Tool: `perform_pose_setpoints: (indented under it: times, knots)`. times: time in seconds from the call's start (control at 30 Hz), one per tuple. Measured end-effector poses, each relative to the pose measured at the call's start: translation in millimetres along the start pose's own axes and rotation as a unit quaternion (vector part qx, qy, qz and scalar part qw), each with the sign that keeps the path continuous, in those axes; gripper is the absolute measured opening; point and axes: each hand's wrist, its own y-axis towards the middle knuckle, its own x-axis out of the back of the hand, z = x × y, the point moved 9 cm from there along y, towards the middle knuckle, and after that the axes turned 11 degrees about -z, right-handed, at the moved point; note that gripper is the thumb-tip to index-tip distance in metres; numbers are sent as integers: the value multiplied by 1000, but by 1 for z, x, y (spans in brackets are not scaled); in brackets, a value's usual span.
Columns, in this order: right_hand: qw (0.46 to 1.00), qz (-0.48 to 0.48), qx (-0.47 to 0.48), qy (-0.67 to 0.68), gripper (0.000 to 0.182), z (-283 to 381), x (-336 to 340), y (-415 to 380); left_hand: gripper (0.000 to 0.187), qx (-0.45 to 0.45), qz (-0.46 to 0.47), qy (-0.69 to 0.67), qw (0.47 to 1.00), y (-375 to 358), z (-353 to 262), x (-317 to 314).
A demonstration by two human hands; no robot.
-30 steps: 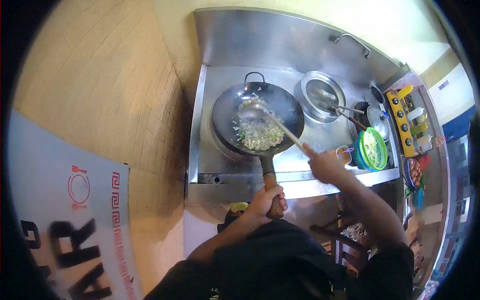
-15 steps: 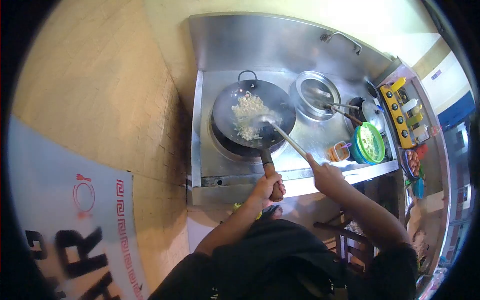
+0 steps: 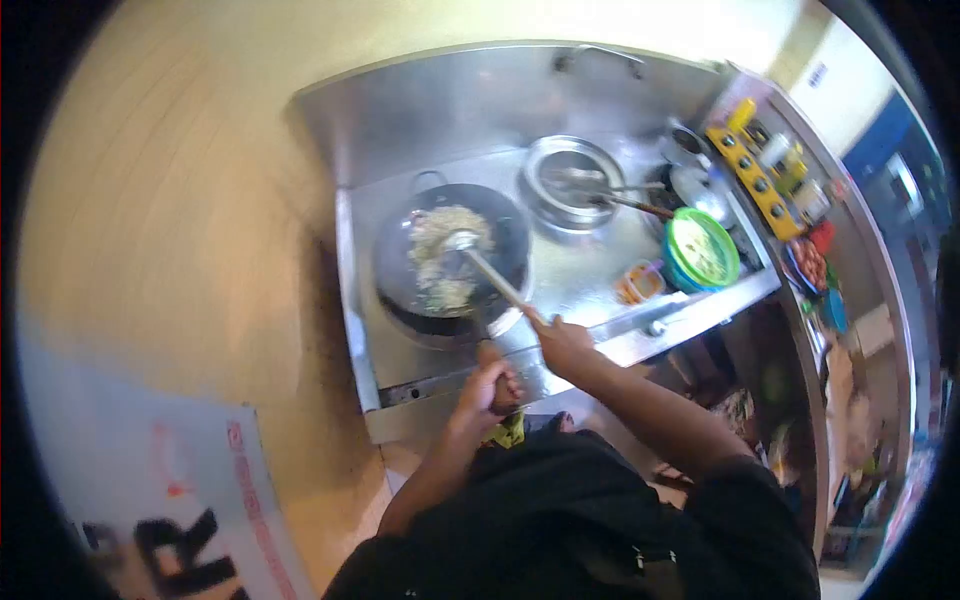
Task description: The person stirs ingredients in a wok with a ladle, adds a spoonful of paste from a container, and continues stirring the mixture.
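Note:
My left hand (image 3: 488,388) is wrapped round the wooden handle (image 3: 507,397) of a dark wok (image 3: 395,262) on the steel stove. Chopped pale food (image 3: 447,232) lies spread over the wok's bottom. My right hand (image 3: 563,343) grips the long shaft of a metal ladle (image 3: 492,274), and the ladle's head rests among the food near the wok's middle.
Right of the wok sits a round steel pot (image 3: 535,180) with utensils across it. Further right are a green basket (image 3: 678,240) of pale shreds, a small orange-stained container (image 3: 640,284), and a yellow rack (image 3: 765,195) with bottles behind it. A steel splashback (image 3: 440,110) stands behind.
The view has turned and shifted, so the stove appears further left and tilted. The ladle's head has moved towards the wok's middle, and the food looks more spread. Both hands keep their grips.

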Motion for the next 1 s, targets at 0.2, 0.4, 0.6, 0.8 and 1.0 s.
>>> perform_pose_setpoints:
  times: [0.2, 0.4, 0.6, 0.8, 1.0]
  knots:
    - [972, 23, -85, 219, 55, -47, -21, -24, 12, -41, -59, 62, 995, 17, -1, 26]
    - [913, -159, -257, 274, 43, -285, -4, -73, 25, -614, -378, 483, 496, -63, -75, -66]
    - [879, -145, -288, 352, 36, -413, -40, -106, 25, -269, -136, 513, 804, 143, 45, -218]
    - [857, -81, -275, 428, 33, -439, -51, -130, 37, -186, -268, 595, 735, 328, 96, -159]
    - [794, -40, -287, 535, 37, -452, -62, -121, 24, -172, -303, 516, 782, 331, 103, -156]
